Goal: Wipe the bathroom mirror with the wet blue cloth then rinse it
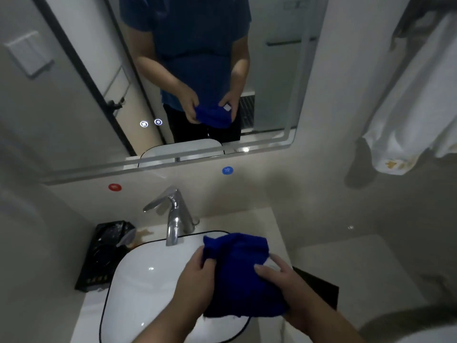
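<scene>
A bunched blue cloth [238, 273] hangs over the right side of the white sink [138, 288], held between both hands. My left hand [195, 280] grips its left edge, fingers curled into the fabric. My right hand [284, 283] clamps its right side, near a small white tag. The bathroom mirror [197, 70] fills the wall above and reflects a person's torso, both hands and the cloth. A chrome tap [173, 219] stands behind the basin, spout over the sink, no water visible.
A black tray [99, 258] with a wrapped item sits on the counter left of the sink. A dark flat object [319, 288] lies right of it. A white towel [415, 107] hangs at the upper right. Red [115, 187] and blue [227, 170] stickers mark the wall above the tap.
</scene>
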The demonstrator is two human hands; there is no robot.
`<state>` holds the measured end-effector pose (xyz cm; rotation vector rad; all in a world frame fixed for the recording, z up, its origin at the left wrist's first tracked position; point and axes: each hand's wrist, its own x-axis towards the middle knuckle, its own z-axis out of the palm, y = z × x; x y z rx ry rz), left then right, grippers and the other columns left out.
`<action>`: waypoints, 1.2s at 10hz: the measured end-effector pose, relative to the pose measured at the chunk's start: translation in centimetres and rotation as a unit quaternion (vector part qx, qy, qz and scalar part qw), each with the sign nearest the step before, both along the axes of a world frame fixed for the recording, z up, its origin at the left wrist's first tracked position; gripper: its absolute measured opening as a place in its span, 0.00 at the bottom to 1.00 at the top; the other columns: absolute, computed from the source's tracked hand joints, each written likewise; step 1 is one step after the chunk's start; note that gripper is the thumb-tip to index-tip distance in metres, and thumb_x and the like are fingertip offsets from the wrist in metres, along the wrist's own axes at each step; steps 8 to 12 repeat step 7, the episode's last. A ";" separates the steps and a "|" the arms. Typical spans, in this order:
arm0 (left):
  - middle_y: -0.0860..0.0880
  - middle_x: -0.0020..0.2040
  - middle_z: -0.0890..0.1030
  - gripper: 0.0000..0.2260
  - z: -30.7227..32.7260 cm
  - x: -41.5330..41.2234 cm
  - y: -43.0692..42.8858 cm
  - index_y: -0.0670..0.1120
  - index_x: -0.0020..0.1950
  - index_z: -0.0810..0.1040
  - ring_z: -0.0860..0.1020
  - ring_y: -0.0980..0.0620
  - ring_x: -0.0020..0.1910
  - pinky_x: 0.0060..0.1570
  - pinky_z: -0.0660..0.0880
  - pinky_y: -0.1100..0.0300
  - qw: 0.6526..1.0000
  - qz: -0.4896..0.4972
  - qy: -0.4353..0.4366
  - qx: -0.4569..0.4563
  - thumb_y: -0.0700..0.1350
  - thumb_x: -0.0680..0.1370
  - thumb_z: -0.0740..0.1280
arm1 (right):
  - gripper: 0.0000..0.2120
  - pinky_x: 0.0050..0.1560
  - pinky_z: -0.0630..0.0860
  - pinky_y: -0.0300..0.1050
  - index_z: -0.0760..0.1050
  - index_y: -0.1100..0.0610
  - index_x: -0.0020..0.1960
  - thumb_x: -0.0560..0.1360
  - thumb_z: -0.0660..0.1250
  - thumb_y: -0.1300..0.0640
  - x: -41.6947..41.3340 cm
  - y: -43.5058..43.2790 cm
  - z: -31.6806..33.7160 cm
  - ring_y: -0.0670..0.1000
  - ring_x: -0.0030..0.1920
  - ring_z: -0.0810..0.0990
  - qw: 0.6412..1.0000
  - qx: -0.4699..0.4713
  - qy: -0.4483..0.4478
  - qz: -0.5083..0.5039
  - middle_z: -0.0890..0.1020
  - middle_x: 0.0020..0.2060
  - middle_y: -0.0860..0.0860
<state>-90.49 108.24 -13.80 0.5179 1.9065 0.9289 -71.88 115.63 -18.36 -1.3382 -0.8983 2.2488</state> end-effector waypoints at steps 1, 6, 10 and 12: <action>0.53 0.54 0.87 0.14 -3.8 0.9 3.7 0.59 0.60 0.82 0.84 0.47 0.55 0.63 0.82 0.42 0.997 -0.003 -0.015 -0.071 0.44 0.85 0.60 | 0.48 0.65 0.83 0.60 0.72 0.40 0.73 0.56 0.85 0.36 1.7 4.0 -1.8 0.57 0.61 0.85 0.990 0.090 -0.090 0.058 0.82 0.65 0.51; 0.40 0.75 0.77 0.26 -9.0 2.0 17.3 0.54 0.84 0.64 0.79 0.42 0.70 0.69 0.76 0.53 0.990 -0.025 0.135 -0.021 0.46 0.85 0.61 | 0.12 0.52 0.83 0.41 0.77 0.50 0.67 0.84 0.63 0.56 1.3 20.1 -6.2 0.45 0.46 0.81 0.867 0.379 -0.287 0.150 0.85 0.56 0.51; 0.52 0.79 0.72 0.24 -9.3 2.1 15.9 0.52 0.83 0.68 0.75 0.50 0.74 0.77 0.70 0.53 0.971 -0.056 0.233 0.015 0.44 0.85 0.61 | 0.18 0.53 0.83 0.43 0.74 0.45 0.69 0.81 0.60 0.45 0.4 20.0 -7.4 0.49 0.59 0.83 0.847 0.414 -0.283 0.176 0.80 0.60 0.44; 0.52 0.79 0.72 0.24 -9.3 2.1 15.9 0.52 0.83 0.68 0.75 0.50 0.74 0.77 0.70 0.53 0.971 -0.056 0.233 0.015 0.44 0.85 0.61 | 0.18 0.53 0.83 0.43 0.74 0.45 0.69 0.81 0.60 0.45 0.4 20.0 -7.4 0.49 0.59 0.83 0.847 0.414 -0.283 0.176 0.80 0.60 0.44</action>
